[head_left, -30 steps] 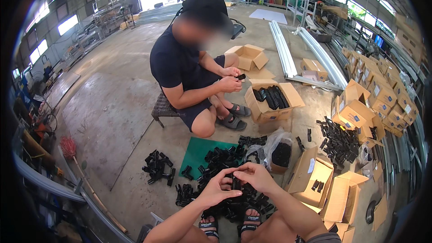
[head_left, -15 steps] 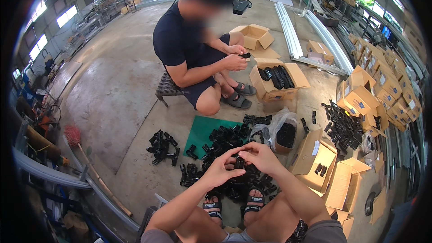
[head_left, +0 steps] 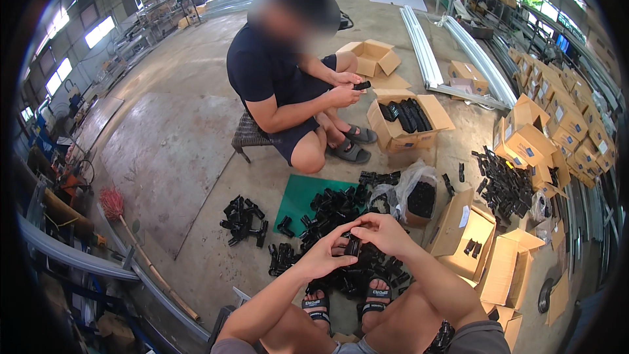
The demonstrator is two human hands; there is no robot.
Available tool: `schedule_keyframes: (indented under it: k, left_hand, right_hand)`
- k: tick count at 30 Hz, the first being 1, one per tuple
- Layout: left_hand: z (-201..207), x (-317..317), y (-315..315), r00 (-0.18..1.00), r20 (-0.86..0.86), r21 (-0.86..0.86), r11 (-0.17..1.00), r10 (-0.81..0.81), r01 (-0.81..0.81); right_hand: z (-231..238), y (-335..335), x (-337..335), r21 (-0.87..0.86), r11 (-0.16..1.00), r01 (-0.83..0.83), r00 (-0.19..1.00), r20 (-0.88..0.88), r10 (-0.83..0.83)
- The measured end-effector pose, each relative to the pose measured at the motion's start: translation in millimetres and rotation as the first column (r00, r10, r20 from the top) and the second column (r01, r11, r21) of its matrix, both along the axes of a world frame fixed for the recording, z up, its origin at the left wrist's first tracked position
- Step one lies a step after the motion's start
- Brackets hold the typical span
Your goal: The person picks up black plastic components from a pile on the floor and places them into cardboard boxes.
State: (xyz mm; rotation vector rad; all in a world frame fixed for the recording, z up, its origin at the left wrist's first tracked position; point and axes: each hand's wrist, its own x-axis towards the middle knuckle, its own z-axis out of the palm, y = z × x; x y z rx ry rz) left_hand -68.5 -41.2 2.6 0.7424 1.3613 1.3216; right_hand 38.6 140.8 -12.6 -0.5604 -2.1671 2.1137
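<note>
I hold a small black plastic fitting between both hands, above my sandalled feet. My left hand is curled around its lower side, fingers closed on it; my right hand pinches its top with thumb and fingertips. Just beyond lies a heap of black fittings, partly on a green mat on the concrete floor. A clear bag of black parts sits just right of the heap. Opposite me, a seated person holds a black piece over an open cardboard box.
</note>
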Motion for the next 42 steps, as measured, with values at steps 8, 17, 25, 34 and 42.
schedule_keyframes:
  k: [8, 17, 25, 34, 42]
  left_hand:
    - [-4, 6, 2, 0.993, 0.067, -0.025, 0.995, 0.101, -0.100]
    - [-4, 2, -1, 0.974, 0.146, -0.031, 0.985, 0.175, -0.172]
    - [-5, -18, -9, 0.957, 0.050, -0.101, 0.955, 0.285, -0.279]
    - [-35, -39, 7, 0.942, -0.006, -0.176, 0.927, 0.334, -0.330]
    - [-74, -66, -6, 0.942, -0.074, -0.209, 0.918, 0.328, -0.336]
  right_hand:
    - [2, 7, 0, -0.113, 0.990, -0.085, 0.996, -0.027, 0.082]
    - [-2, 39, -2, -0.141, 0.989, -0.042, 0.997, -0.070, 0.032]
    - [-116, 184, 56, -0.149, 0.500, 0.853, 0.520, 0.158, -0.839]
    - [-271, 285, 53, 0.531, 0.607, 0.591, 0.503, 0.346, -0.792]
    - [-303, 284, -21, 0.848, 0.528, -0.048, 0.595, 0.449, -0.667]
